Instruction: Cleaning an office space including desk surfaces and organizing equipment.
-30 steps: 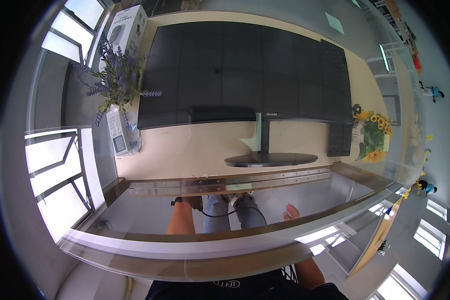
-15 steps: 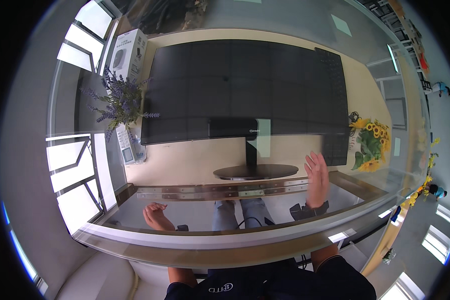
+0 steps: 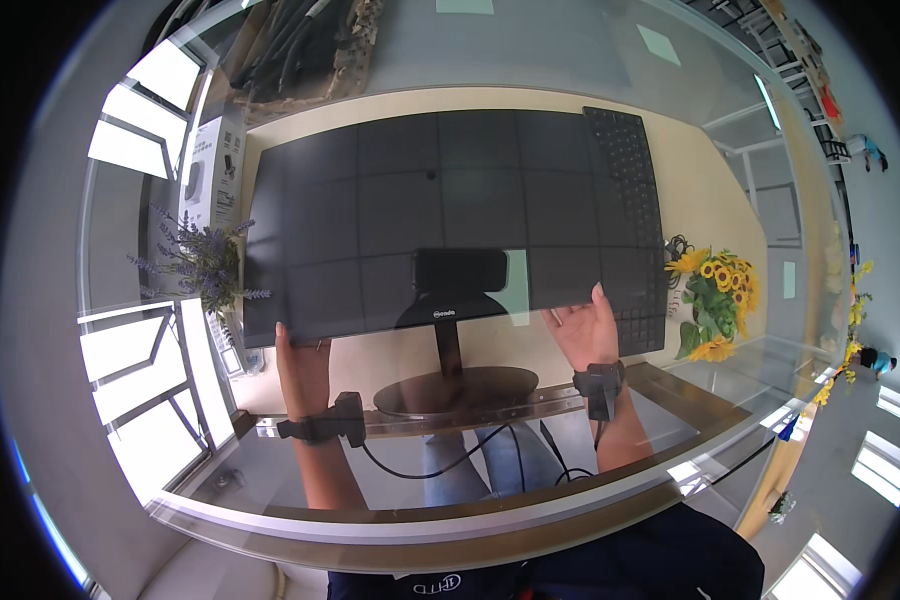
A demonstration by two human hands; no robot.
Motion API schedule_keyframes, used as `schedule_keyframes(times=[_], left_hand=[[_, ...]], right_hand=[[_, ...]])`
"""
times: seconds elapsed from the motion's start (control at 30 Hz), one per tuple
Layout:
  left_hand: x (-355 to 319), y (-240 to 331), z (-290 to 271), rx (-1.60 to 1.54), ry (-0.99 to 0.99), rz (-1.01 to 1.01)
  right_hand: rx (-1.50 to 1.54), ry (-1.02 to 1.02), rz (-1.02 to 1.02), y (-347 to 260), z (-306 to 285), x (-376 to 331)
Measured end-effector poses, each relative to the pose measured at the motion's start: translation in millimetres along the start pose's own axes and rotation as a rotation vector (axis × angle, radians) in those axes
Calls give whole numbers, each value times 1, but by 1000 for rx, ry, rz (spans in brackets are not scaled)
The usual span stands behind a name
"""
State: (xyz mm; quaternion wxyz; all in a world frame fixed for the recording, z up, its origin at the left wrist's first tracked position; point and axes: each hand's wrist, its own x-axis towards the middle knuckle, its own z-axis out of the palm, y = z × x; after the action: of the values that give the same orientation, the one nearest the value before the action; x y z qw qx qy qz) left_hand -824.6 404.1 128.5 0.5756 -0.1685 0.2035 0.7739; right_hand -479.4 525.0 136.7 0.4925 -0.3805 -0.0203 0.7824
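Observation:
A large black computer monitor stands on a black oval base with a short upright neck. My left hand is at the lower left corner of the monitor, thumb on the front face and the other fingers behind it. Near the lower right part of the same edge, my right hand has its thumb up against the screen; its other fingers are partly hidden. Each wrist wears a black strapped device. A black keyboard stands on end along the monitor's right side.
On the left are a white printed box and purple lavender flowers. Yellow sunflowers and a coiled dark cable lie on the right. A metal rail runs along the desk's near side, and black cables hang near my legs.
Both hands have moved forward from the near side onto the monitor's lower edge. In the picture, the monitor sits lower and farther left, and the view has shifted somewhat.

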Motion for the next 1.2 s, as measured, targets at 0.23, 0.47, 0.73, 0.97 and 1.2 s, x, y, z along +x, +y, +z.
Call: schedule_keyframes(times=[0.23, 0.47, 0.73, 0.97, 1.2], left_hand=[[20, -18, 17, 400, 130, 167], [22, -10, 7, 340, 100, 200], [2, -22, 15, 374, 176, 299], [-64, -41, -1, 427, 267, 308], [-134, -47, -45, 302, 459, 331]], right_hand=[[60, -24, 62, -6, 19, 12], [105, -45, 1, 3, 0, 22], [40, -19, 41, -7, 2, 4], [-6, 48, -33, -9, -25, -47], [-25, -25, 6, -4, -63, -111]])
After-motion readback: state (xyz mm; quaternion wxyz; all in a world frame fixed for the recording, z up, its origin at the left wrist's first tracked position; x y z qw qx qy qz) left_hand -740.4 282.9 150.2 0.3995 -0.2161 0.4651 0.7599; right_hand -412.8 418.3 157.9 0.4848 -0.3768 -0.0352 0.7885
